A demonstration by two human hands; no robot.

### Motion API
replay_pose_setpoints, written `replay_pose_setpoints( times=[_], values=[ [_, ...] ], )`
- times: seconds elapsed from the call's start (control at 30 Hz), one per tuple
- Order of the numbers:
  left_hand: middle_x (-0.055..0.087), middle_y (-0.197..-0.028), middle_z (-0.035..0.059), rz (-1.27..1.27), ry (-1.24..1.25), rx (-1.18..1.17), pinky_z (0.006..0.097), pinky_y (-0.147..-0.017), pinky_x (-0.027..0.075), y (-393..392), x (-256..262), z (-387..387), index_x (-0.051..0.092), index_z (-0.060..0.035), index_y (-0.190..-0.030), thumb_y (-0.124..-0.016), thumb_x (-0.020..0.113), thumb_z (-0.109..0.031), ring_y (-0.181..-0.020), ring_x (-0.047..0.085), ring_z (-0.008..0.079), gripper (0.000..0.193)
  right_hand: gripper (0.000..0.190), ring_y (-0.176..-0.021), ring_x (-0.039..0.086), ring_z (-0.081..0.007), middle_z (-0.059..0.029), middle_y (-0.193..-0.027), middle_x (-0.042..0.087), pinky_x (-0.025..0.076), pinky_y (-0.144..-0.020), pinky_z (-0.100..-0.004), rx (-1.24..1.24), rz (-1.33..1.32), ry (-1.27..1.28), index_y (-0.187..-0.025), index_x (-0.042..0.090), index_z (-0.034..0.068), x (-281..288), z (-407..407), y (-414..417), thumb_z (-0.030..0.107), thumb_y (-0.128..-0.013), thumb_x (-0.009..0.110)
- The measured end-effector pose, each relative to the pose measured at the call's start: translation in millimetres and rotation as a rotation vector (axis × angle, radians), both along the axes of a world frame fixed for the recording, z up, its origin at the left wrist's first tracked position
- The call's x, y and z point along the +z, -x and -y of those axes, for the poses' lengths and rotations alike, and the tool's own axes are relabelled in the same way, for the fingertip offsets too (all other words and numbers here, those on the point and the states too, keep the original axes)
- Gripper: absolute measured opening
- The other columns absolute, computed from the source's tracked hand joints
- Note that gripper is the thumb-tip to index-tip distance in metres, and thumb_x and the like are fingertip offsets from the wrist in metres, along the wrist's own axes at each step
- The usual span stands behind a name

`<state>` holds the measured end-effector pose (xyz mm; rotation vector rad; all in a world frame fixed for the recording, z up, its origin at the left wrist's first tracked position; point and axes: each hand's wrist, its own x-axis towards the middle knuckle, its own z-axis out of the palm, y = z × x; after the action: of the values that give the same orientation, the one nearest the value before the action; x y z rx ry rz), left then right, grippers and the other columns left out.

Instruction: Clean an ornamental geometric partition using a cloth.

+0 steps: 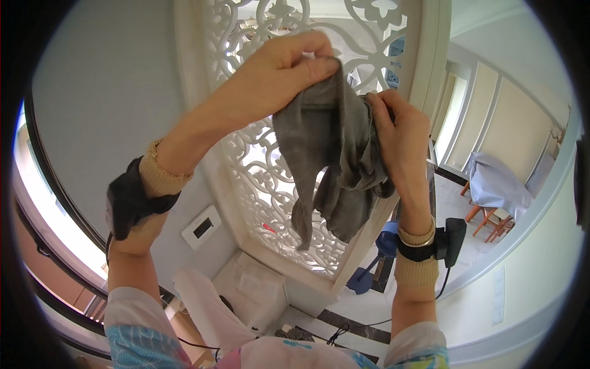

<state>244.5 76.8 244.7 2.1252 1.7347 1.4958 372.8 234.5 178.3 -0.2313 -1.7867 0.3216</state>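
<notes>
A crumpled dark grey cloth (pixel 318 124) hangs in the air before me, its lower ends dangling loose. My left hand (pixel 290 69) pinches its top edge between thumb and fingers. Lower down on the right, my right hand (pixel 401 124) grips the cloth's other side. Between the two grips the fabric falls in folds, and a gap shows through its lower part. Behind the cloth stands a white carved lattice screen (pixel 258 180) in a pale frame. What kind of cloth item it is I cannot tell.
On the grey wall at left is a white control panel (pixel 202 227). Below the screen is a pale ledge (pixel 253 286). A blue stand-like object (pixel 360 280) stands on the floor at right. Beyond it, a light cover (pixel 495 180) drapes wooden furniture. A black cable (pixel 341 332) crosses the floor.
</notes>
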Motion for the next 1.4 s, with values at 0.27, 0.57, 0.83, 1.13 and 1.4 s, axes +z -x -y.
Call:
replay_pose_setpoints(
  times=[0.27,0.57,0.83,1.13,1.4],
  values=[
    [0.049,-0.068,-0.0045,-0.077,0.317,0.107,0.0218,-0.058,0.039,8,32,13,0.058,-0.0068,-0.076,-0.08,0.065,-0.019,-0.063,0.046,0.0058,0.014,0.017,-0.053,0.046,-0.0155,-0.0067,-0.058,0.052,0.038,-0.052,-0.0298,0.154,-0.163,0.062,-0.097,0.06,0.002,-3,-9,-4,0.016,-0.089,0.057],
    [0.064,-0.093,-0.0004,0.502,-0.15,-0.272,0.0278,-0.078,0.046,23,79,-57,0.065,-0.006,-0.098,-0.088,0.062,-0.023,-0.086,0.057,0.0094,0.02,0.051,-0.097,0.054,-0.0112,-0.0068,-0.115,0.057,0.046,-0.083,-0.0269,1.068,0.555,0.632,-0.123,0.048,-0.003,-74,14,17,0.023,-0.084,0.068],
    [0.061,-0.1,0.0123,-0.251,-0.236,0.248,0.0338,-0.076,0.049,18,71,-145,0.055,0.0044,-0.117,-0.073,0.069,-0.026,-0.084,0.06,0.0219,0.056,0.038,-0.09,0.059,-0.0137,-0.0065,-0.104,0.06,0.051,-0.073,-0.028,1.308,-0.097,1.136,-0.118,0.054,0.001,-48,4,17,0.02,-0.087,0.064],
    [0.063,-0.094,0.0251,-0.064,-0.032,0.29,0.042,-0.076,0.05,1,87,-169,0.059,0.0088,-0.099,-0.073,0.062,-0.018,-0.081,0.064,0.0361,0.038,0.042,-0.089,0.059,-0.0136,-0.0085,-0.106,0.059,0.053,-0.068,-0.0278,1.163,-0.117,1.01,-0.123,0.05,0.001,-46,-27,1,0.018,-0.087,0.064],
    [0.065,-0.089,0.0196,-0.397,-0.451,0.558,0.0428,-0.077,0.047,-2,57,-190,0.066,-0.0001,-0.083,-0.072,0.057,-0.025,-0.086,0.061,0.0375,0.028,0.043,-0.082,0.061,-0.0146,-0.0084,-0.102,0.06,0.053,-0.064,-0.0276,1.054,-0.046,1.047,-0.122,0.051,0.001,-23,-14,-19,0.019,-0.085,0.066]
  ],
)
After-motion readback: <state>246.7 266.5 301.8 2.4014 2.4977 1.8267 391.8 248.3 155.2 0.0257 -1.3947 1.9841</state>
